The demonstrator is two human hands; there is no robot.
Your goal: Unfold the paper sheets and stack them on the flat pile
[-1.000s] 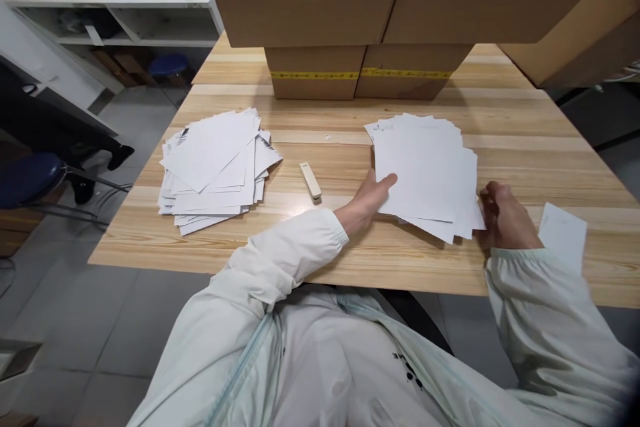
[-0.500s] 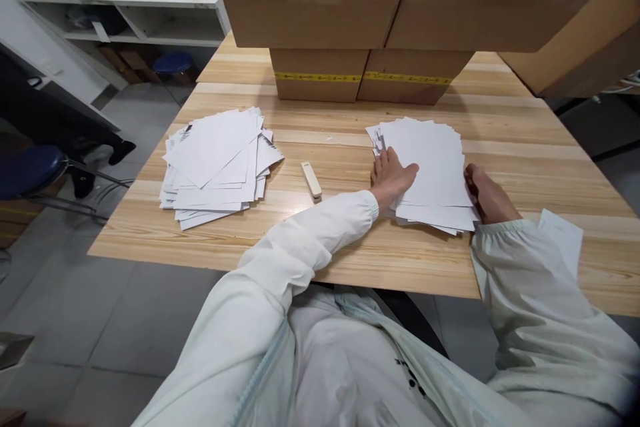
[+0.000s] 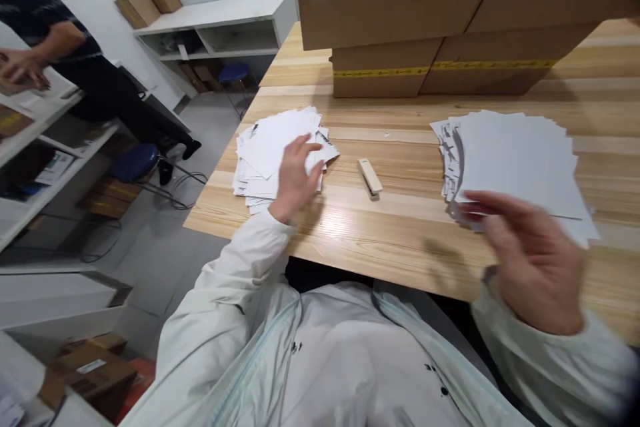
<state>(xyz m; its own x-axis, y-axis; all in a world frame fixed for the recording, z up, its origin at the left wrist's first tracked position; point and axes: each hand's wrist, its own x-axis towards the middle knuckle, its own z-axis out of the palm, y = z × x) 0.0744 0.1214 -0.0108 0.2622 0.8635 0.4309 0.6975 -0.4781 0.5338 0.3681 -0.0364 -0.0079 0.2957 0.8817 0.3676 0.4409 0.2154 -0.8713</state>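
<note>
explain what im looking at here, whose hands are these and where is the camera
The camera sits on a person's head, looking down at their own two bare hands over a wooden table. The left hand rests open on a loose pile of white sheets. The right hand, blurred, is raised open in front of a second paper stack, holding nothing that I can see. A small beige stapler lies between the piles, cardboard boxes stand behind, and another person's arm shows far left.

Light wooden table (image 3: pixel 410 240): two loose paper piles (image 3: pixel 273 153) (image 3: pixel 515 163), stapler (image 3: pixel 370 177) between, cardboard boxes (image 3: pixel 440 77) at back.
</note>
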